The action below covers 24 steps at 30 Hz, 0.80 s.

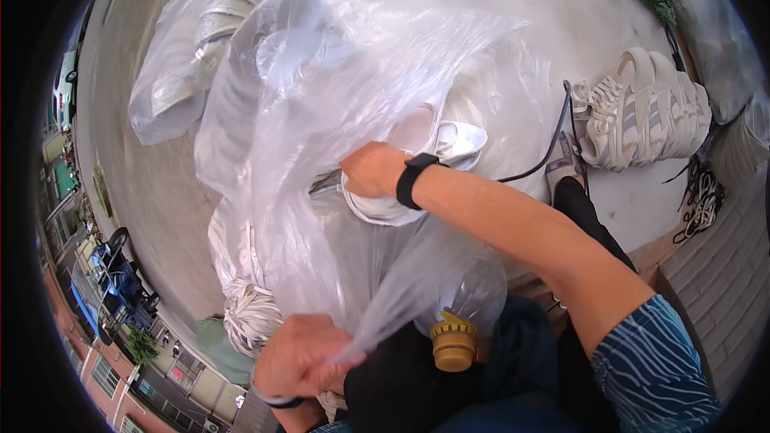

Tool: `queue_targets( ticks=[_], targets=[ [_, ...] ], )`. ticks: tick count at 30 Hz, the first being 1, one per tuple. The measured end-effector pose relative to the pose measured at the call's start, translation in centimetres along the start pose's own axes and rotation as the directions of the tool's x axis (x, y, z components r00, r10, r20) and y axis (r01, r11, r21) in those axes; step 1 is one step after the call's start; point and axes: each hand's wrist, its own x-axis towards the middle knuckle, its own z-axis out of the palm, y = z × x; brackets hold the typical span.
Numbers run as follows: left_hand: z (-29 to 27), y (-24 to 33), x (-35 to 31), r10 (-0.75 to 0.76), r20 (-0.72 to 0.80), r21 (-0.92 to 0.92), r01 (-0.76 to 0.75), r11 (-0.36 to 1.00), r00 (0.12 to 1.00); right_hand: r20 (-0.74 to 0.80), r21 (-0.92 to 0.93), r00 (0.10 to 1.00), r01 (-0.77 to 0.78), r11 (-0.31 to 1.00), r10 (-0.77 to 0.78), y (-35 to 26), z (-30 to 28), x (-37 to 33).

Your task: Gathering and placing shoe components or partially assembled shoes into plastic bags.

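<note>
My left hand (309,359), low in the view, is closed on the gathered edge of a large clear plastic bag (321,104). A stretched fold of the film runs up and right from its fingers. My right hand (374,170), with a black band at the wrist, reaches across to the bag's opening. Its fingers curl down over white shoe uppers (381,210), and the fingertips are partly hidden. Another white shoe upper (464,141) lies just beyond that hand, against the plastic. A bundle of pale strips or laces (250,314) sits beside my left hand.
A nested stack of white and grey shoe uppers (646,112) lies at the right. Loose black-and-white laces (706,204) are beside it. A clear jug with a yellow cap (454,343) is close to my lap. Another bagged white stack (233,0) lies at the far left.
</note>
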Motion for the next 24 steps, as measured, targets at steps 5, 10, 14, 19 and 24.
queue_targets(
  ticks=[5, 10, 14, 19, 24],
  targets=[
    [0.8, 2.5, 0.5, 0.289, -0.097, -0.231, -0.304, 0.924, 0.952, -0.056, 0.007, 0.976, 0.210, 0.978, -0.210, -2.2, 0.9, -1.3],
    [2.0, 4.2, 6.4, 0.296, 0.259, -0.175, -0.256, 0.951, 0.919, -0.490, 0.052, 0.856, 0.219, 0.974, -0.167, 0.7, 2.9, -0.8],
    [1.1, 4.4, 5.3, 0.308, 0.069, -0.238, -0.284, 0.929, 0.949, -0.231, 0.149, 0.971, 0.099, 0.984, -0.062, -2.0, 0.4, -2.3],
    [2.2, 7.7, 8.4, 0.368, 0.041, -0.243, -0.348, 0.905, 0.929, -0.437, 0.040, 0.877, 0.239, 0.970, -0.199, -1.2, 1.7, -1.3],
    [-0.6, 5.1, 5.3, 0.242, 0.004, -0.176, -0.237, 0.955, 0.970, -0.168, 0.083, 0.986, 0.021, 0.996, -0.006, -0.7, 1.1, -1.3]
  ],
)
